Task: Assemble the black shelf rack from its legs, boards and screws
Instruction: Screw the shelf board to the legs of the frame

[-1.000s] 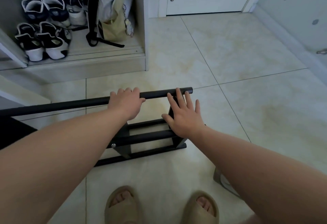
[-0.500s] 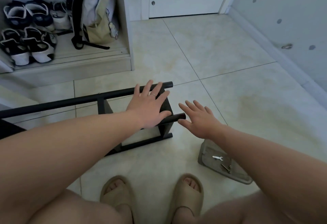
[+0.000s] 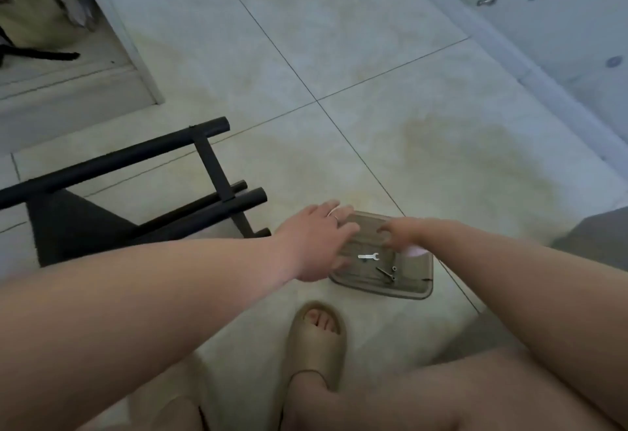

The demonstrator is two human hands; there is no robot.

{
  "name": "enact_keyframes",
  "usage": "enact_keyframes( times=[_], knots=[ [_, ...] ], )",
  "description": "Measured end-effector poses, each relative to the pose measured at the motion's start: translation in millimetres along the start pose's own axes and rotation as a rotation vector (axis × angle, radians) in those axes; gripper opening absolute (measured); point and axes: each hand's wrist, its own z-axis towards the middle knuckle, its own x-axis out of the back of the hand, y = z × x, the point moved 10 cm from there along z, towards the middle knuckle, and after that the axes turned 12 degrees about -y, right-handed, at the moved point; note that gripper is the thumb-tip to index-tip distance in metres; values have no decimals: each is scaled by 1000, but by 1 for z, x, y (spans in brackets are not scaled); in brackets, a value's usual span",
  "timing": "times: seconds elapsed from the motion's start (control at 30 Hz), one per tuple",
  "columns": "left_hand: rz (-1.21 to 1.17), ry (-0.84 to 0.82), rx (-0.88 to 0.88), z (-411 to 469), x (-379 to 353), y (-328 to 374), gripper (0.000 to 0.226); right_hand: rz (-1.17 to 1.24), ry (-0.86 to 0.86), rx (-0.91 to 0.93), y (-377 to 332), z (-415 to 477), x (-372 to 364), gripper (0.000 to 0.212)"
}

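Note:
The black shelf rack [image 3: 142,189] stands on the tiled floor at the left, its round bars ending near the middle of the view. To its right lies a shallow grey tray [image 3: 416,289] holding a small silver wrench [image 3: 368,256] and dark screws [image 3: 387,272]. My left hand [image 3: 317,243] reaches over the tray's left edge with fingers stretched. My right hand [image 3: 399,233] hovers over the tray's far part, fingers bent downward; the blur hides whether it pinches anything.
A cabinet [image 3: 136,49] with a bag stands at the back left. A white wall panel [image 3: 560,22] runs along the right. My sandalled foot [image 3: 316,339] is just below the tray. A grey object [image 3: 598,236] sits at the right edge.
Both hands left the rack and moved right and down to the tray. My view swung right, bringing the tray toward the centre.

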Motion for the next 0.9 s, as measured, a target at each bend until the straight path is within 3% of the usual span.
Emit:
enact_keyframes(
  times=[0.17,0.33,0.47,0.73,0.9],
  knots=[
    [143,-135,-105,39,-61,25,63,84,-88,-9,25,57,-17,48],
    [196,-172,-111,62,-101,19,45,-1,-100,-36,43,99,-40,44],
    [180,-136,-132,60,-122,11,36,-36,-94,13,42,124,-66,37],
    [140,-44,-146,63,-122,9,32,-120,-5,96,32,145,-89,42],
    [164,-67,-129,65,-123,12,33,-23,8,67,38,147,-87,34]
  ],
)
